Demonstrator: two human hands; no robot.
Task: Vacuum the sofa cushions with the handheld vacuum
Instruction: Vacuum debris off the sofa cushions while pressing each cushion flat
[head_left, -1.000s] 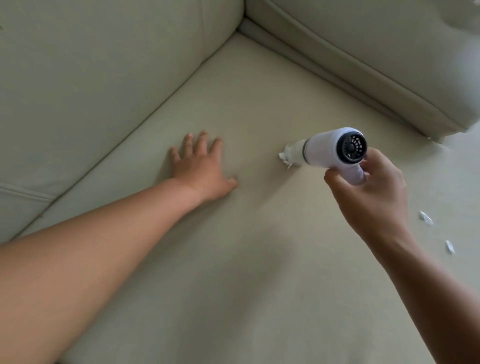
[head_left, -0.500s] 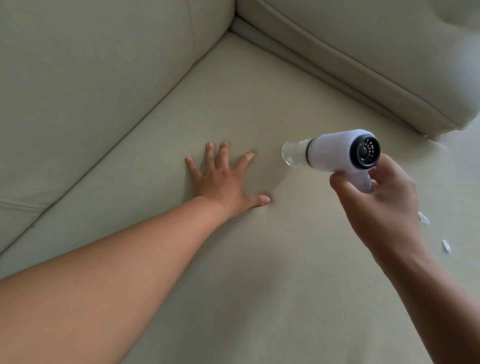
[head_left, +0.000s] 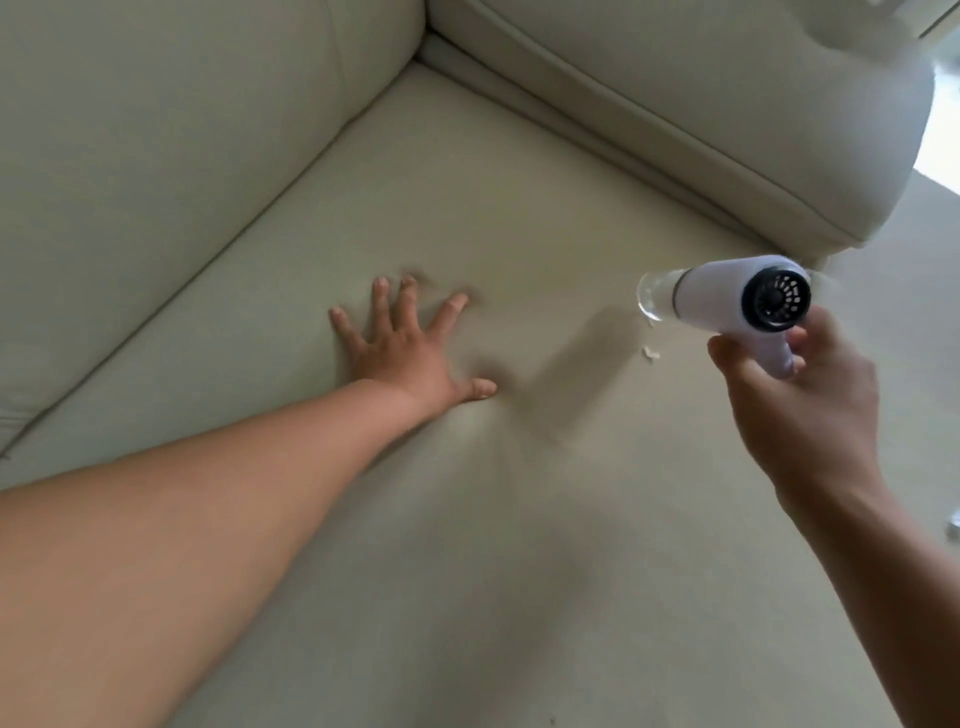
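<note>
In the head view, the right hand (head_left: 800, 410) gripped the small white handheld vacuum (head_left: 727, 296) at middle right, the left hand (head_left: 400, 353) lay spread flat on the pale green seat cushion (head_left: 467, 519), and a tiny white crumb (head_left: 649, 354) under the nozzle still needed sucking up.

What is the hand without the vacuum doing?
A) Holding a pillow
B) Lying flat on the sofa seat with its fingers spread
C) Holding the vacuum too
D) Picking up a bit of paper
B: the left hand lies palm down on the seat cushion, fingers spread and holding nothing, while the right hand alone grips the vacuum.
</note>
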